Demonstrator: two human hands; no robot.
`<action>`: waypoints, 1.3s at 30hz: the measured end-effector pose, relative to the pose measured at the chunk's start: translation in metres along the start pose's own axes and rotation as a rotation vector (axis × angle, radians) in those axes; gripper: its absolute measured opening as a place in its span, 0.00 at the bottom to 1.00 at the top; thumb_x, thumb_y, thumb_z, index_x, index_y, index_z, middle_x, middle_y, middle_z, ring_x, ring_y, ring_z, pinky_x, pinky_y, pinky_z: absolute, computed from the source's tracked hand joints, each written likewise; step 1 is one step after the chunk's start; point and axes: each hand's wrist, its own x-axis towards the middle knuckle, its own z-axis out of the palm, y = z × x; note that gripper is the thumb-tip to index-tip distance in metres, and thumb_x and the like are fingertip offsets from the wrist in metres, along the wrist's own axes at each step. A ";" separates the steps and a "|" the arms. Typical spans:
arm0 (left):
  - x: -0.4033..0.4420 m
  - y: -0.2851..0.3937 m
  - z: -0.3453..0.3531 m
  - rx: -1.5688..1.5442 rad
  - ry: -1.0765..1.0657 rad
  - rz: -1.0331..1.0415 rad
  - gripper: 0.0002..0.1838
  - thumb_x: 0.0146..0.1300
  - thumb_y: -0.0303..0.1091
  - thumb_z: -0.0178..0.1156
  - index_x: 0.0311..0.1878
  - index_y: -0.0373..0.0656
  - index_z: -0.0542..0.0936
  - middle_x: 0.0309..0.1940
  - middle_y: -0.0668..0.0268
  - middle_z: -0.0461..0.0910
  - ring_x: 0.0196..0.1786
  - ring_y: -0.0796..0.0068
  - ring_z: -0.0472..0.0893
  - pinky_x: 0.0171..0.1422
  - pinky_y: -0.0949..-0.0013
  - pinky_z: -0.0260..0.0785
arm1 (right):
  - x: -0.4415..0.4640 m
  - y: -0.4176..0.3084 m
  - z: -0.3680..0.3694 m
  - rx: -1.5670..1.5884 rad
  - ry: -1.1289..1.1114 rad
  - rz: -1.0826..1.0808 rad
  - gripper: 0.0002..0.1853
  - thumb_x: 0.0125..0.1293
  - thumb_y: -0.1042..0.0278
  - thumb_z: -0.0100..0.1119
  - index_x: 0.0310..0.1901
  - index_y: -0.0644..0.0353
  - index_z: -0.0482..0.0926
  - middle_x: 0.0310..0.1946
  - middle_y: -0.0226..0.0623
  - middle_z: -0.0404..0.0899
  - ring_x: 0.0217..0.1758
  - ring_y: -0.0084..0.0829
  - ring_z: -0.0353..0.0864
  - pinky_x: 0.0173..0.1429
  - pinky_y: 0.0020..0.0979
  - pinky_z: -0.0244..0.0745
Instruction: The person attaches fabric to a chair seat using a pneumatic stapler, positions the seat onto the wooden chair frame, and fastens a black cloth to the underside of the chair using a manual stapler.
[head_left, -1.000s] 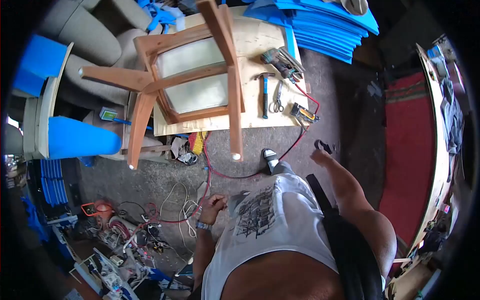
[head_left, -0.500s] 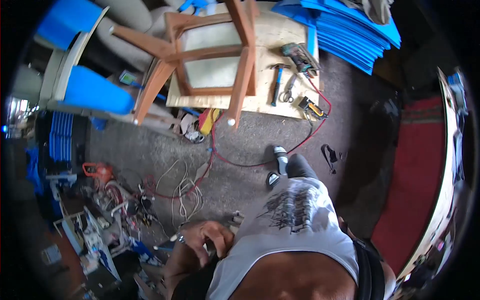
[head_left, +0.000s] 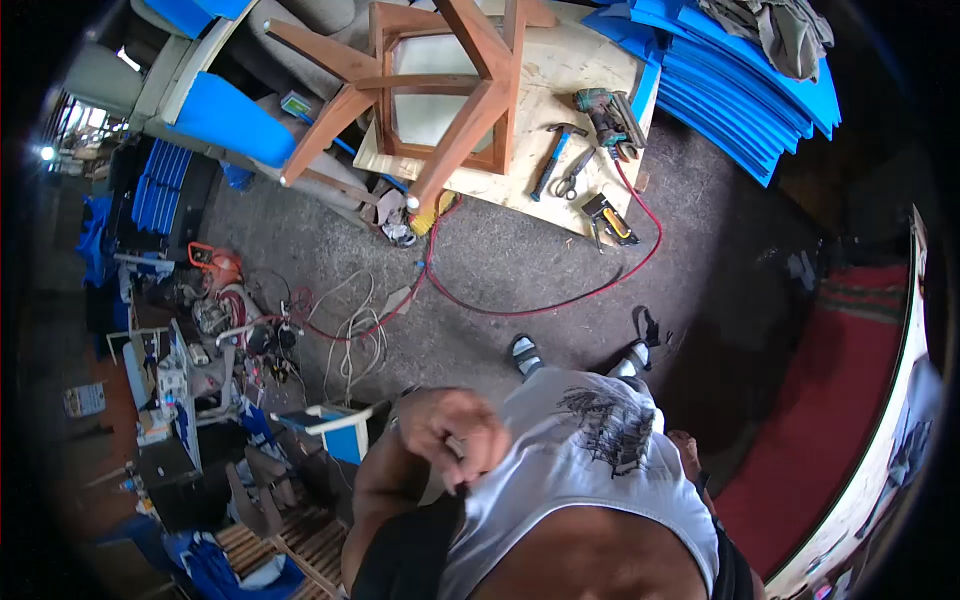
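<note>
My left hand [head_left: 455,435] is raised beside the white sleeveless shirt [head_left: 545,480]. Its fingers are curled in a pinch, and a small pale bit shows between them that I cannot make out. Only part of my right hand [head_left: 686,450] shows at the other side of the shirt; its fingers are mostly hidden. On the table ahead, apart from both hands, a wooden chair frame [head_left: 490,100] stands with its legs up. Beside it lie a blue-handled hammer [head_left: 550,165], scissors [head_left: 572,177], a black and yellow staple gun [head_left: 610,220] and a green air stapler [head_left: 605,120].
A red air hose [head_left: 520,312] loops over the floor in front of my feet. Blue sheets [head_left: 720,80] are stacked at the back right. Coiled white cord [head_left: 360,340] and cluttered tools lie on the left; a long red panel [head_left: 830,400] is on the right.
The view has shifted, and the table appears higher. My feet now stand wider apart, one beside the dark strap on the floor. The left hand has come up and forward.
</note>
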 end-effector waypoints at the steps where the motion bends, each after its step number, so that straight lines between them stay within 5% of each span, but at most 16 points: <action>1: 0.035 -0.011 -0.004 0.018 -0.123 0.006 0.10 0.63 0.36 0.69 0.33 0.41 0.79 0.30 0.64 0.79 0.33 0.62 0.80 0.37 0.61 0.71 | 0.005 0.012 -0.013 0.065 0.012 0.052 0.06 0.63 0.69 0.56 0.38 0.54 0.83 0.30 0.32 0.81 0.30 0.30 0.80 0.27 0.34 0.73; 9: 0.213 -0.065 -0.013 -0.001 -0.473 0.091 0.12 0.62 0.36 0.70 0.33 0.39 0.79 0.31 0.65 0.79 0.33 0.66 0.80 0.36 0.65 0.71 | 0.067 0.088 -0.139 0.842 -0.003 0.376 0.06 0.64 0.67 0.55 0.39 0.50 0.82 0.26 0.27 0.77 0.20 0.24 0.74 0.17 0.31 0.65; 13: 0.249 -0.085 -0.031 -0.011 -0.486 0.113 0.11 0.63 0.36 0.70 0.33 0.40 0.79 0.31 0.63 0.78 0.32 0.66 0.79 0.34 0.63 0.70 | 0.126 0.095 -0.183 0.678 0.112 0.307 0.07 0.63 0.66 0.55 0.41 0.50 0.81 0.27 0.28 0.78 0.20 0.26 0.75 0.17 0.30 0.65; 15: 0.264 -0.091 -0.045 -0.074 -0.519 0.102 0.11 0.62 0.37 0.71 0.34 0.41 0.81 0.32 0.64 0.79 0.33 0.67 0.79 0.35 0.64 0.70 | 0.156 0.094 -0.204 0.909 -0.074 0.214 0.04 0.66 0.66 0.52 0.36 0.49 0.77 0.27 0.25 0.74 0.19 0.21 0.71 0.15 0.24 0.58; 17: 0.275 -0.100 -0.059 -0.044 -0.489 0.148 0.15 0.60 0.41 0.73 0.36 0.40 0.81 0.33 0.64 0.80 0.33 0.69 0.79 0.36 0.66 0.70 | 0.164 0.065 -0.214 0.956 0.019 0.194 0.05 0.66 0.63 0.52 0.36 0.48 0.78 0.24 0.24 0.73 0.18 0.22 0.70 0.15 0.24 0.59; 19: 0.285 -0.110 -0.076 -0.149 -0.363 0.107 0.20 0.58 0.46 0.74 0.40 0.38 0.81 0.33 0.64 0.80 0.34 0.71 0.79 0.38 0.68 0.70 | 0.170 0.048 -0.226 0.851 -0.035 0.087 0.06 0.62 0.63 0.61 0.40 0.50 0.80 0.25 0.27 0.76 0.19 0.25 0.75 0.16 0.25 0.63; 23: 0.321 -0.113 -0.121 -0.098 -0.228 -0.082 0.27 0.57 0.51 0.74 0.44 0.35 0.81 0.34 0.64 0.81 0.36 0.76 0.80 0.40 0.70 0.71 | 0.192 0.043 -0.255 0.921 -0.280 0.109 0.06 0.62 0.64 0.63 0.38 0.52 0.78 0.24 0.28 0.74 0.22 0.25 0.74 0.21 0.25 0.64; 31: 0.405 -0.104 -0.168 0.117 -0.197 -0.242 0.21 0.61 0.43 0.72 0.47 0.35 0.82 0.37 0.63 0.85 0.40 0.78 0.83 0.44 0.71 0.75 | 0.265 -0.046 -0.328 0.630 -0.130 0.090 0.09 0.64 0.65 0.62 0.43 0.59 0.80 0.31 0.39 0.78 0.31 0.33 0.77 0.35 0.31 0.68; 39: 0.458 -0.180 -0.254 0.429 0.119 -0.256 0.16 0.66 0.41 0.66 0.46 0.37 0.82 0.38 0.64 0.86 0.41 0.77 0.83 0.46 0.69 0.74 | 0.336 0.014 -0.418 0.579 -0.146 0.179 0.13 0.66 0.66 0.62 0.47 0.65 0.81 0.38 0.49 0.81 0.40 0.41 0.80 0.49 0.37 0.72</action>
